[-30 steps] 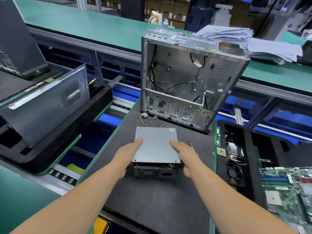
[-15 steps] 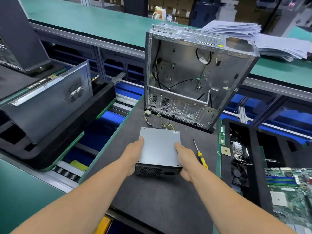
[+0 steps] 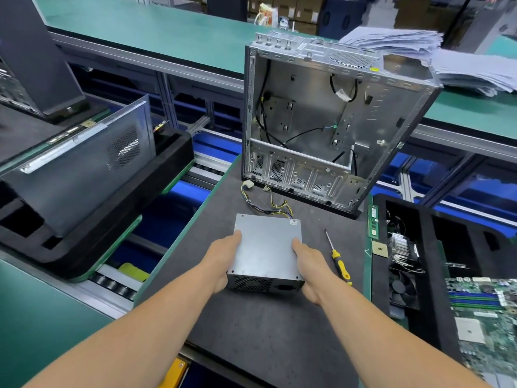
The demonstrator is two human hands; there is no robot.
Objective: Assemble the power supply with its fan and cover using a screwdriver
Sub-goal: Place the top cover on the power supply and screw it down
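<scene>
A grey metal power supply [image 3: 267, 247] with a mesh front sits on the dark mat [image 3: 265, 331], its yellow and black cables [image 3: 268, 204] trailing toward the far side. My left hand [image 3: 223, 259] grips its left side, thumb on the top cover. My right hand [image 3: 312, 268] grips its right side the same way. A yellow-handled screwdriver [image 3: 337, 259] lies on the mat just right of my right hand. Whether the supply rests on the mat or is slightly lifted I cannot tell.
An open silver computer case [image 3: 321, 121] stands upright at the mat's far end. To the right, a black foam tray [image 3: 436, 247] holds a heatsink, a fan [image 3: 402, 287] and a motherboard [image 3: 486, 317]. On the left is a foam cradle with a case panel [image 3: 84, 169].
The view has shifted so the power supply and case sit farther right; the screwdriver beside my right hand has come into sight. Both hands keep their grip on the supply's sides.
</scene>
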